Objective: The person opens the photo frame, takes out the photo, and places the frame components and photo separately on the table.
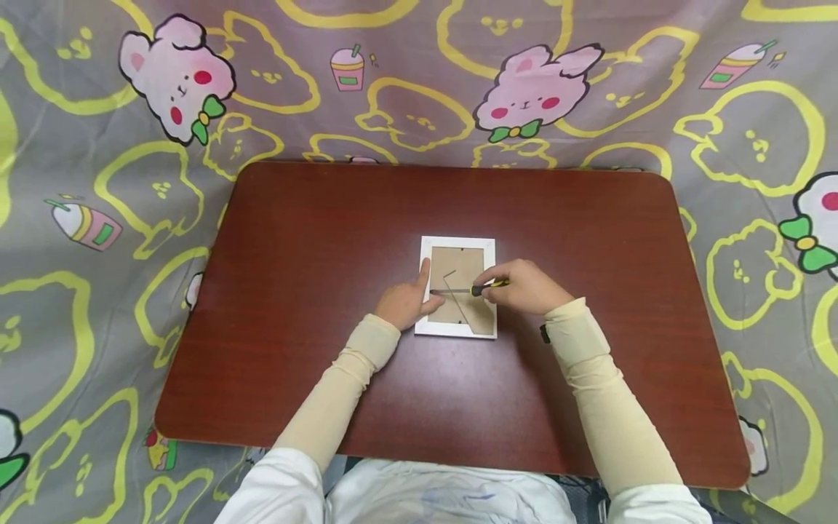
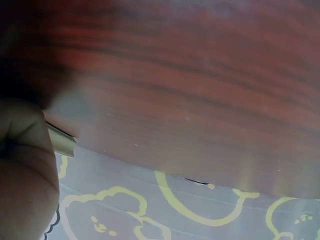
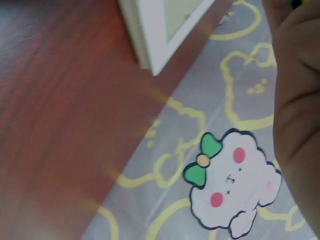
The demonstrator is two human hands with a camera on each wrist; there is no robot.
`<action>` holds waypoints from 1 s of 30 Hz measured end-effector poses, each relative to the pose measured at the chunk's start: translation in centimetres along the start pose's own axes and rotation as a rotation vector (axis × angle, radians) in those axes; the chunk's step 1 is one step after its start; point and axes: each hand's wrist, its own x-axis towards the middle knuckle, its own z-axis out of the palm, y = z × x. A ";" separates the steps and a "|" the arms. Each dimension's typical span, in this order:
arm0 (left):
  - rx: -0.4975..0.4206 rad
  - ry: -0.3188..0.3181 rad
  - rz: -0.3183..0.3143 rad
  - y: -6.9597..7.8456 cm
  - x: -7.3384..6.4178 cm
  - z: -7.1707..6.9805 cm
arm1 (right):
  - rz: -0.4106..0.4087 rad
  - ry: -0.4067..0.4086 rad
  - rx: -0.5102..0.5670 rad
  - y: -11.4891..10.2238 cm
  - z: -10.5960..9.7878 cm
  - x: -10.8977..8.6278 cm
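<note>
A white picture frame [image 1: 458,331] lies on the table with its brown backing board [image 1: 468,266] facing up. A thin bent line crosses the board, and small dark tabs show at its edges. My right hand [image 1: 527,286] grips a screwdriver [image 1: 478,290] by its yellow-and-black handle. The shaft points left across the board, its tip at the frame's left inner edge. My left hand [image 1: 402,302] rests on that left side, index finger and thumb spread apart either side of the tip. Its other fingers are hidden. In the right wrist view, the frame's corner [image 3: 155,55] shows beside the hand.
The brown wooden table [image 1: 314,240] has rounded corners and surrounds the frame on all sides. Behind it and at its sides hangs a grey cloth [image 1: 419,65] with cartoon prints.
</note>
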 end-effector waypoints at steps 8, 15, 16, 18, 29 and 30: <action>0.008 0.012 0.018 -0.1 0.2 0.2 | 0.003 -0.026 -0.041 -2.1 -0.5 0.5; 0.007 0.007 0.020 -0.2 0.2 0.2 | -0.029 -0.029 -0.131 -3.7 -0.6 1.3; 0.006 0.009 0.022 -0.2 0.2 0.2 | -0.034 -0.028 -0.145 -4.0 -0.6 1.4; 0.006 0.012 0.023 -0.2 0.2 0.2 | -0.046 -0.025 -0.173 -4.4 -0.6 1.6; 0.018 0.056 0.041 -0.6 0.0 0.8 | -0.024 -0.033 -0.252 -6.9 -0.1 3.0; 0.018 0.059 0.042 -0.6 0.0 0.9 | -0.022 -0.037 -0.261 -7.2 -0.1 3.1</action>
